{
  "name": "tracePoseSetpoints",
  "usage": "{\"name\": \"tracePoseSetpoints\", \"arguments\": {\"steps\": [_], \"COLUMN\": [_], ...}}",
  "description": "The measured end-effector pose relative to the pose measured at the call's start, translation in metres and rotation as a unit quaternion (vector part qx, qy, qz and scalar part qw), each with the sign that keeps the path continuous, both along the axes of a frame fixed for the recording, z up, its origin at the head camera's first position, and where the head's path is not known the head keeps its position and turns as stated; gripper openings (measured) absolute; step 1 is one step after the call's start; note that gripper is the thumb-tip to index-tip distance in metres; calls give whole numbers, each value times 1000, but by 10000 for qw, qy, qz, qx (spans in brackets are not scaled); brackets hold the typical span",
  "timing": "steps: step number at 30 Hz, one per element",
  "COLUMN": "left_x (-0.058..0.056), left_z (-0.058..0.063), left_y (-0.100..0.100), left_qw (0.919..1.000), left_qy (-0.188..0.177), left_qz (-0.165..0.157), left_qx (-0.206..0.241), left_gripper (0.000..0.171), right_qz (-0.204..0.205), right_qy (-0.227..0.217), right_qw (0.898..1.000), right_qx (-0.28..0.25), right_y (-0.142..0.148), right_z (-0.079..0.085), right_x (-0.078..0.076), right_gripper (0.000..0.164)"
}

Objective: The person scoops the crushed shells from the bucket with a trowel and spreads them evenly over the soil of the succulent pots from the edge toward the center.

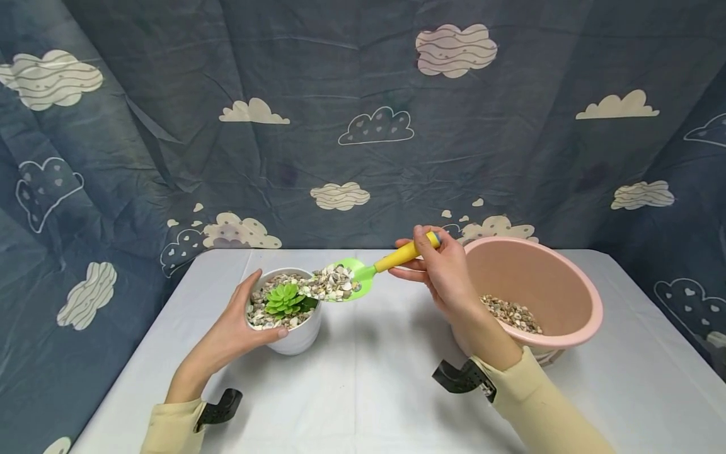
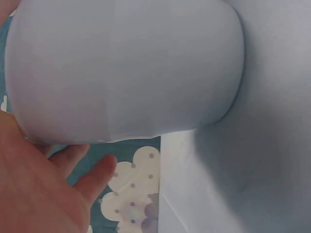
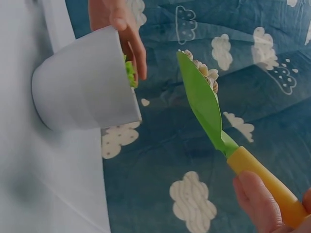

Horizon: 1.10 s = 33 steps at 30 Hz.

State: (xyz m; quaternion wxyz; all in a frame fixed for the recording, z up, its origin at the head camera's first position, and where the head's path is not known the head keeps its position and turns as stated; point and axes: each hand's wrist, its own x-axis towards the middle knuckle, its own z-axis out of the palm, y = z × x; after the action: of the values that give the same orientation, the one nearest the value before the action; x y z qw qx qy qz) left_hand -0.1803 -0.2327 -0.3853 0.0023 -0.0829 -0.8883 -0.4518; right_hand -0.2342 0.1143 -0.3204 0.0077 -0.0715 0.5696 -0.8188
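Observation:
A white flower pot [image 1: 297, 337] stands upright on the table, holding pebbles [image 1: 261, 313] around a green succulent [image 1: 283, 299]. My left hand [image 1: 232, 325] holds the pot at its left side, thumb along the front rim and fingers around the far side. In the left wrist view the pot wall [image 2: 126, 68] fills much of the picture. By its yellow handle my right hand [image 1: 450, 274] grips a small garden trowel [image 1: 399, 255]. The trowel's green blade [image 3: 201, 104] carries a heap of pebbles [image 1: 333, 282], its tip above the pot's right rim.
On the right of the table stands a large pink tub [image 1: 592, 309] with more pebbles [image 1: 512, 315] at its bottom. A white cloth [image 1: 368, 397] covers the table. Behind hangs a dark blue curtain [image 1: 317, 57] with cloud prints.

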Motion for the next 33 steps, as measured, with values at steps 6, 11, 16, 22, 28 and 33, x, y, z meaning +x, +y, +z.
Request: {"name": "tracePoseSetpoints", "arguments": {"steps": [6,11,16,22,28,33], "left_x": [-2,-2,0,-1,-3,-3], "left_z": [-8,-9,-8,-9,-9,-11], "left_y": [-3,-2,-1,-2,-2,-3], "left_qw": [9993,9989,9982,9977,9980,9974], "left_qy": [310,196,-7,-83,-17,-55], "left_qz": [-55,-8,53,35,15,-8], "left_qx": [215,415,589,672,624,716], "left_gripper": [119,119,117,117,117,118], "right_qz": [13,-102,-171,-245,-156,-52], "right_qy": [30,-4,-64,-89,-11,-11], "right_qw": [10000,9999,9998,9996,9999,10000], "right_qx": [26,69,115,88,22,-58], "right_y": [-10,-15,-19,-25,-35,-45], "right_z": [-9,-14,-16,-16,-14,-17], "right_x": [-9,-15,-18,-21,-23,-25], "right_gripper": [34,34,28,29,34,33]}}
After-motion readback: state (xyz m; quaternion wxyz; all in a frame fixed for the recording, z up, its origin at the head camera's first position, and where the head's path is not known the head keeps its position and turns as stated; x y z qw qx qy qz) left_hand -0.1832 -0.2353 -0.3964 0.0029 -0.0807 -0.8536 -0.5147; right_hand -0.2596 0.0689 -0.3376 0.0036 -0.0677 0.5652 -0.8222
